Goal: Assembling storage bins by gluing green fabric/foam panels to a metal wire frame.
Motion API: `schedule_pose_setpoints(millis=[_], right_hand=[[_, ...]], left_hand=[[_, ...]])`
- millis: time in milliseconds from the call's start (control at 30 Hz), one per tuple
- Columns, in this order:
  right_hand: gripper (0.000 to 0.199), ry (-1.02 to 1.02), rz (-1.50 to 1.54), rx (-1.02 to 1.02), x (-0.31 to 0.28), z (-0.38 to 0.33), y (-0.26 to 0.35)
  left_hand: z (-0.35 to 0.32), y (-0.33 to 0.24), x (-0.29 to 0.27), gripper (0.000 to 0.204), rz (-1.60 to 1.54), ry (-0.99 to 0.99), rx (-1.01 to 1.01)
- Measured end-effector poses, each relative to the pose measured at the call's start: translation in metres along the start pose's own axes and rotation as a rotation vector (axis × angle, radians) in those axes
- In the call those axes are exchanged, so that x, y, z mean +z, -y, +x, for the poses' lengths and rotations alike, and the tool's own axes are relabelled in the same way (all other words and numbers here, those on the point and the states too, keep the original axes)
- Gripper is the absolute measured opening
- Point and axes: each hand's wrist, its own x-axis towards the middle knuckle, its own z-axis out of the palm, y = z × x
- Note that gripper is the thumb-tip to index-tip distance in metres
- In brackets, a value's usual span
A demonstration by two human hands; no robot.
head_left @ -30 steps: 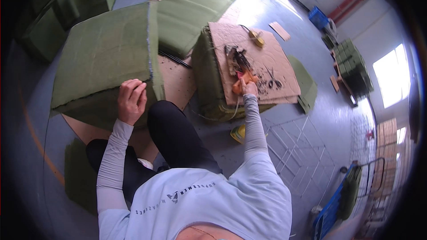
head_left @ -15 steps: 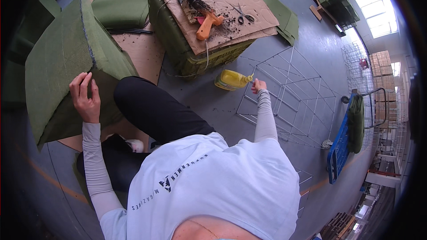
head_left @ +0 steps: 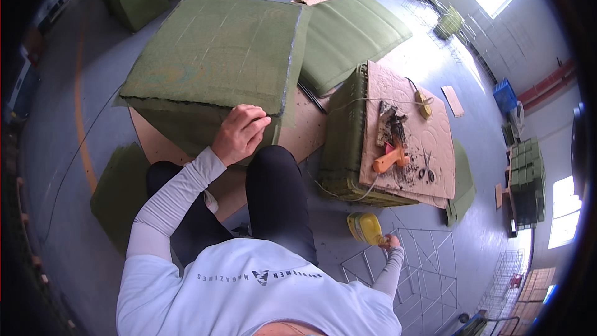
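A large green felt-like box [head_left: 211, 50] stands in front of me, with a dark seam along its near top edge and a bluish line down its right edge. My left hand [head_left: 239, 134] is closed at the near right corner, its fingers pinching the seam there. Low on my right, my right hand [head_left: 390, 242] is closed around the narrow end of a yellow plastic bottle [head_left: 365, 228], which is tilted above the floor. Whether anything is in the bottle cannot be made out.
Right of the box, cardboard [head_left: 404, 124] tops a green block, carrying an orange-handled corded tool [head_left: 390, 159], scissors [head_left: 426, 168], dark crumbs and a yellow power strip [head_left: 424, 104]. A wire frame [head_left: 429, 261] lies on the floor beside the bottle. Green panels [head_left: 351, 37] lie behind.
My view has swung left, bringing the whole box top into sight. My left hand's fingers have closed at the box corner. The bottle has tipped, with my right hand at its narrow end.
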Motion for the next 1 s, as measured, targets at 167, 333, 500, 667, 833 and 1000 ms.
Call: schedule_pose_setpoints(millis=[167,333,500,667,833,1000], right_hand=[[0.041,0.073,-0.003,0.325,-0.015,0.006,0.050],[0.041,0.163,-0.031,0.513,-0.029,0.002,0.068],[0.047,0.288,0.237,0.462,-0.026,-0.003,0.052],[0.056,0.139,0.430,0.419,0.006,-0.015,0.056],[0.065,-0.454,0.385,0.225,0.042,0.009,-0.031],[0.096,-0.296,0.230,0.497,0.048,0.023,-0.004]], left_hand=[[-0.004,0.002,0.002,0.033,0.043,0.012,-0.005],[0.000,0.002,0.008,0.033,0.032,-0.007,-0.002],[-0.003,0.002,0.005,0.033,0.013,0.002,-0.007],[-0.008,0.002,0.002,0.034,0.035,0.023,-0.022],[0.006,0.002,0.004,0.033,-0.013,-0.055,-0.001],[-0.001,0.000,0.007,0.032,-0.004,-0.038,-0.036]])
